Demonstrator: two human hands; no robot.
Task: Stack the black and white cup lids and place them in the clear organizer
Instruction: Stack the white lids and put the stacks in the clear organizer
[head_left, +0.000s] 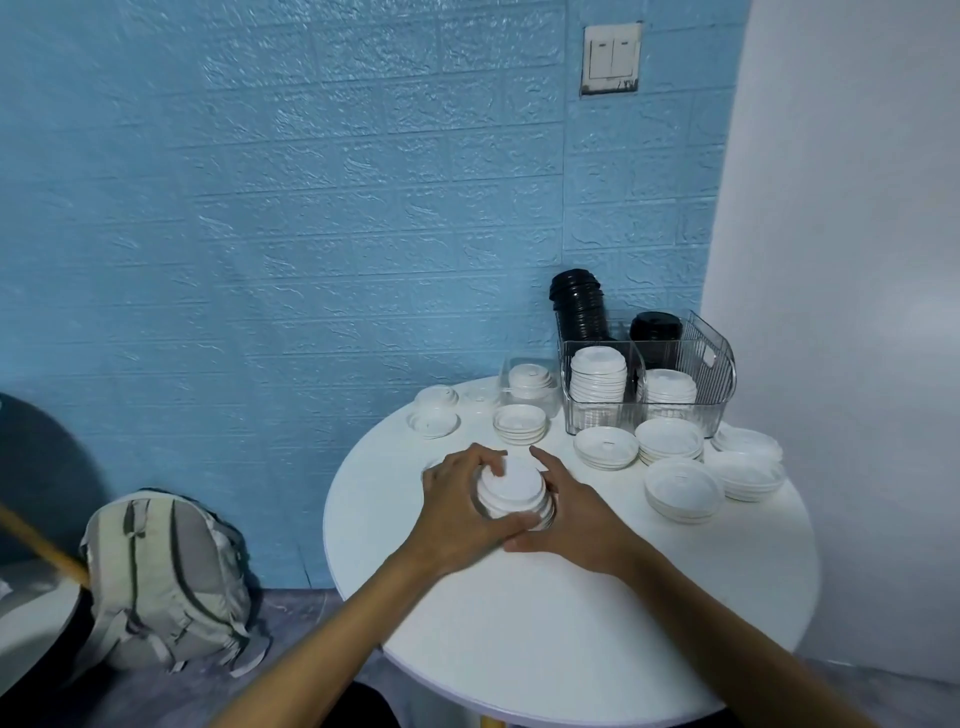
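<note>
Both hands cup a white lid stack (511, 491), centre frame.
Left hand (457, 512) and right hand (574, 519) curl closed around its ridged, domed sides.

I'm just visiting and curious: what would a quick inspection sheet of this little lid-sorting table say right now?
Surface: round white table, bare along the near side.
Job's things: clear organizer at the far right edge, with two white lid stacks in front and two black lid stacks behind; several short stacks of loose white lids lie beside and before it.
Clutter: small clear box holding white lids, left of the organizer.
Hands: left hand and right hand both clasp one held white stack, fingers curled around it.
Cables: nothing seen.
Surroundings: blue brick-pattern wall, wall switch, grey backpack on the floor.
</note>
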